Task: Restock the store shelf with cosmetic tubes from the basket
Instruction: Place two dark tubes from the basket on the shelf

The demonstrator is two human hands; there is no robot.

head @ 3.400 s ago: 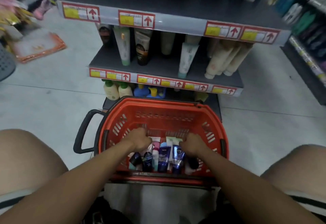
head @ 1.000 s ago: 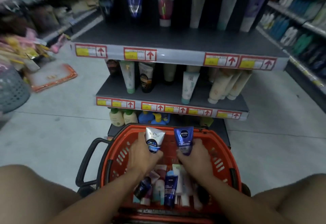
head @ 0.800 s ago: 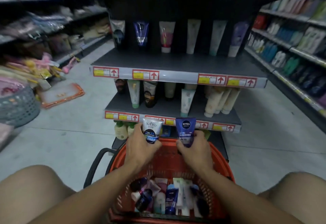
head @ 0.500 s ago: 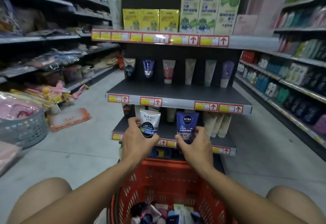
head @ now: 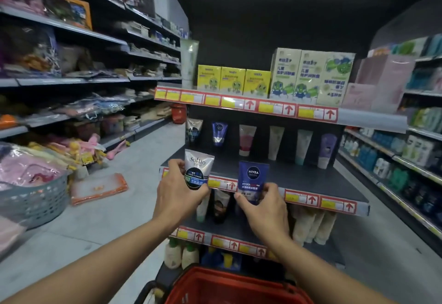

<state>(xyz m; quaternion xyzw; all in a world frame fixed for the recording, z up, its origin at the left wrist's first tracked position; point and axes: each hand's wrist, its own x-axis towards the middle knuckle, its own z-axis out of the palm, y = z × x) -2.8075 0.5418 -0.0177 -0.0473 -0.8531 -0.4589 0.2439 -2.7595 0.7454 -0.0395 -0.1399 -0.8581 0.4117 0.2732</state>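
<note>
My left hand (head: 178, 196) grips a white Softto cleanser tube (head: 198, 169), held upright at the front left edge of the dark middle shelf (head: 311, 179). My right hand (head: 267, 210) pinches a blue Nivea tube (head: 252, 181) by its lower end, upright, just right of the white one. Several tubes (head: 246, 140) stand in a row at the back of that shelf. Only the far rim of the red basket (head: 229, 284) shows at the bottom edge; its contents are out of view.
Yellow and green boxes (head: 275, 81) fill the shelf above. More tubes (head: 311, 227) and bottles (head: 181, 253) sit on the lower shelves. A grey basket (head: 33, 198) and an orange packet (head: 98, 187) lie on the floor at left. Stocked aisles run along both sides.
Both hands took a tube each out of the basket and lifted them up to the middle shelf. The view tilted upward, so the basket dropped to the bottom edge.
</note>
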